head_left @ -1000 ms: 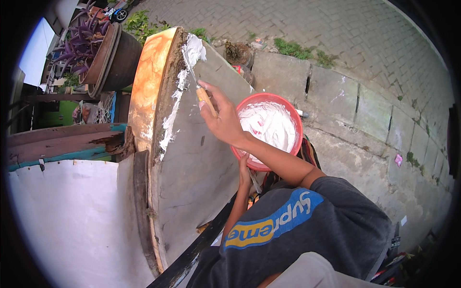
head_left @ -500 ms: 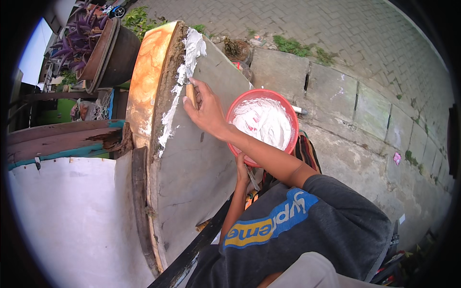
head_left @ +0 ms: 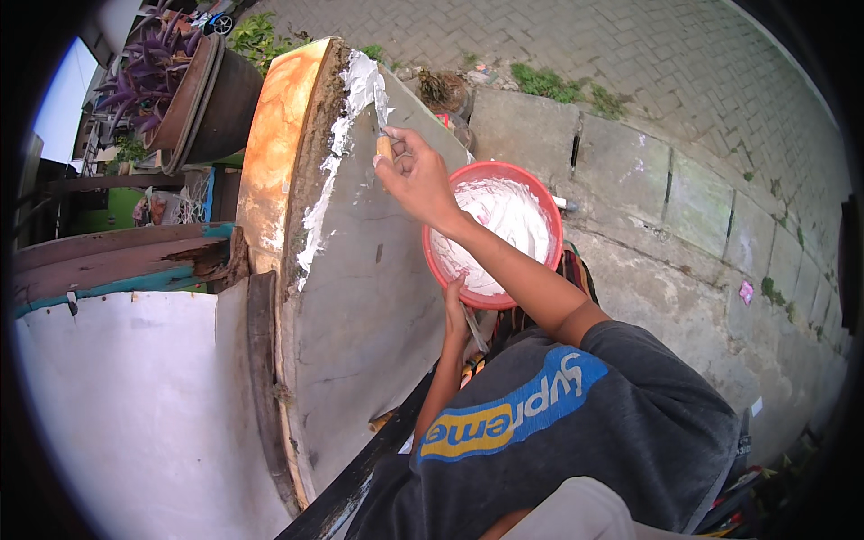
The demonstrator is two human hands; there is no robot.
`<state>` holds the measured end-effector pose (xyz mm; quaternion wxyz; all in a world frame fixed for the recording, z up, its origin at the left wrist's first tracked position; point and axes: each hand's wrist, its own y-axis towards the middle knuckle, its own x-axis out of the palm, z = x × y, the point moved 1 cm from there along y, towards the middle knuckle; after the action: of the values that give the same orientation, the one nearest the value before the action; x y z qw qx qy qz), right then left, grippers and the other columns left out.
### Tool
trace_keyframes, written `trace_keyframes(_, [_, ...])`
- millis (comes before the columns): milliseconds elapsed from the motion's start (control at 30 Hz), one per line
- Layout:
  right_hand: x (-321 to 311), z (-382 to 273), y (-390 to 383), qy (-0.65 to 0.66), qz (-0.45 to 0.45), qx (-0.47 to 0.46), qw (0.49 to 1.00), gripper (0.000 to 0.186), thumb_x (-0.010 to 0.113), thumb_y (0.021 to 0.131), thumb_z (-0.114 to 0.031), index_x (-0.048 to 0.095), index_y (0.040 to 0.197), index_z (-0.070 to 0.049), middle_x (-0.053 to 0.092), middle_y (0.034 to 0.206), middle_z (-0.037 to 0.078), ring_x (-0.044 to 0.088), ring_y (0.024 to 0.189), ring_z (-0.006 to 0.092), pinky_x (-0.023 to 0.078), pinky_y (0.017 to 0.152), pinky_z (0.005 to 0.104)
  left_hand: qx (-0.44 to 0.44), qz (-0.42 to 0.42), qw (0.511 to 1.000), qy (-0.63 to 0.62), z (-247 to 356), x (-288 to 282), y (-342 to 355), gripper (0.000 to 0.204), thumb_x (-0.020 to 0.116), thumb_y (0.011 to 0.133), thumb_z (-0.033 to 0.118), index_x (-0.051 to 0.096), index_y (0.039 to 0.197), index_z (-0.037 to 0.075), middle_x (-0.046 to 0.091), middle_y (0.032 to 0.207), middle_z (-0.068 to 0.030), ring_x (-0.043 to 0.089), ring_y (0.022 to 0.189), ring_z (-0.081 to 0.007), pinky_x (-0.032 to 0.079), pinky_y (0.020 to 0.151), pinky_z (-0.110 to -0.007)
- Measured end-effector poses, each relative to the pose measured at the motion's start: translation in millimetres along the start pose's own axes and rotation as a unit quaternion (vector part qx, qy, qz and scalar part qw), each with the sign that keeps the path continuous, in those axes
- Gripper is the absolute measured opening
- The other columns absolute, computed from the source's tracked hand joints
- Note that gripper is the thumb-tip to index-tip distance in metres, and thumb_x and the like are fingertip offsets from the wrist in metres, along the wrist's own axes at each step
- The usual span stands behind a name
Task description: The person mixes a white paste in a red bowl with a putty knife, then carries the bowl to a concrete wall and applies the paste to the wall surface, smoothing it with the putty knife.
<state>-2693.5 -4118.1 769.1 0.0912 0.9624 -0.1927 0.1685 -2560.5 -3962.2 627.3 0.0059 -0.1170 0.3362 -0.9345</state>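
My right hand (head_left: 418,180) is closed round the wooden handle of a putty knife (head_left: 385,148). The blade, smeared with white, points up to a thick strip of white putty (head_left: 364,83) along the top edge of a grey wall (head_left: 360,333). Lower down, that strip turns thinner and patchy beside rough brown masonry. My left hand (head_left: 456,301) grips the near-left side of a red plastic bowl (head_left: 436,261); its fingers are partly hidden. White putty (head_left: 517,216) coats the bowl's inside, and my right forearm passes over it.
A pot of purple-leaved plants (head_left: 216,99) stands left of the wall's far end. White sheeting (head_left: 126,387) and a weathered board (head_left: 117,256) lie left. Concrete slabs (head_left: 621,171) and paving extend right, with grass tufts (head_left: 549,85) between them. A dark bar (head_left: 387,459) slants below the wall.
My right hand with the putty knife has moved right and slightly upward, off the middle of the putty strip. The bowl has shifted slightly up in my left hand.
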Motion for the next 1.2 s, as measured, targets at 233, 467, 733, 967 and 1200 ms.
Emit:
trace_keyframes(233, [1,-13,-15,0.019,-0.092,0.018,0.995,0.048,0.065,0.093,-0.012,0.051,0.134,0.006,0.063,0.098,0.006,0.061,0.070,0.0066,0.048,0.056,0.0245,-0.041,-0.006,0.999,0.035,-19,-30,15,0.054,0.059,0.090,0.043,0.051,0.126,0.003,0.060,0.114,-0.0111,0.063,0.104,-0.0230,0.053,0.089,-0.036])
trace_keyframes(467, [-35,-22,48,0.032,-0.021,0.027,0.999,0.048,0.066,0.092,-0.017,0.054,0.131,0.008,0.067,0.098,0.008,0.062,0.070,0.0077,0.049,0.057,0.0253,-0.035,-0.024,0.999,0.021,-17,-28,16,0.058,0.059,0.091,0.042,0.049,0.129,0.000,0.061,0.119,-0.0136,0.064,0.105,-0.0242,0.053,0.089,-0.036])
trace_keyframes(733, [-3,-26,11,-0.070,-0.110,0.021,0.991,0.055,0.071,0.086,-0.017,0.053,0.130,0.011,0.066,0.096,0.008,0.061,0.069,0.0061,0.048,0.060,0.0238,-0.006,0.036,0.999,-0.003,-5,6,1,0.035,0.059,0.089,0.042,0.054,0.104,0.011,0.052,0.074,0.0050,0.046,0.053,-0.0048,0.031,0.044,-0.021])
trace_keyframes(967, [-30,-37,21,0.104,-0.084,0.010,0.991,0.051,0.067,0.089,-0.013,0.052,0.133,0.006,0.065,0.094,0.006,0.060,0.068,0.0061,0.049,0.057,0.0247,-0.036,0.002,0.998,0.052,-5,-14,11,0.055,0.060,0.089,0.045,0.051,0.125,0.005,0.062,0.112,-0.0097,0.064,0.098,-0.0204,0.052,0.081,-0.034])
trace_keyframes(1200, [11,-4,31,-0.032,-0.037,-0.064,0.997,0.055,0.072,0.088,-0.014,0.050,0.135,0.006,0.065,0.097,0.009,0.061,0.064,0.0069,0.048,0.057,0.0231,-0.033,-0.012,0.999,0.039,-9,-21,19,0.056,0.059,0.089,0.046,0.050,0.127,0.005,0.060,0.113,-0.0100,0.063,0.101,-0.0217,0.051,0.087,-0.034])
